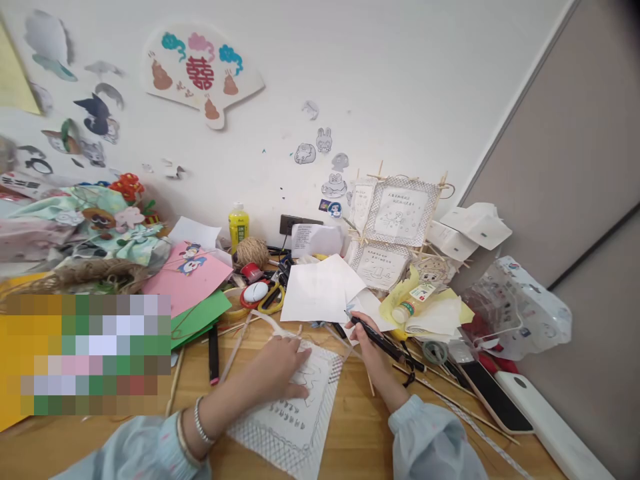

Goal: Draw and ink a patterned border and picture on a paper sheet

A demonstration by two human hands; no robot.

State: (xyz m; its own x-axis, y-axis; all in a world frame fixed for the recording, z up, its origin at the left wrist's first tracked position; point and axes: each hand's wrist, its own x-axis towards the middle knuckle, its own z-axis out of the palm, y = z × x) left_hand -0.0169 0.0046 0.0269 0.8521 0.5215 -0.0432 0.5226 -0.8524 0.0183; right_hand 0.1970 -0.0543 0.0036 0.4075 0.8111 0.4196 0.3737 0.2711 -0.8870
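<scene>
A sheet of white paper (305, 433) with a cross-hatched border, handwriting and line drawing lies at a slant on the wooden table. Across its upper part rests my left hand (280, 367), fingers spread and pressing on it, hiding part of the drawing. To the right of the sheet, my right hand (373, 357) grips a black marker pen (377, 339); its tip points up and left, off the paper. Blank white sheets (313, 293) lie just beyond both hands. Another black marker (214, 357) with a pink end is on the table left of my left hand.
Scissors (273, 298), a twine ball (253, 253) and a yellow bottle (239, 227) stand behind. Framed drawings (400, 210) lean at the wall. Thin sticks (465, 400), a phone (495, 397) and a plastic bag (525, 307) lie right; pink paper (185, 277) and green paper (205, 317) lie left.
</scene>
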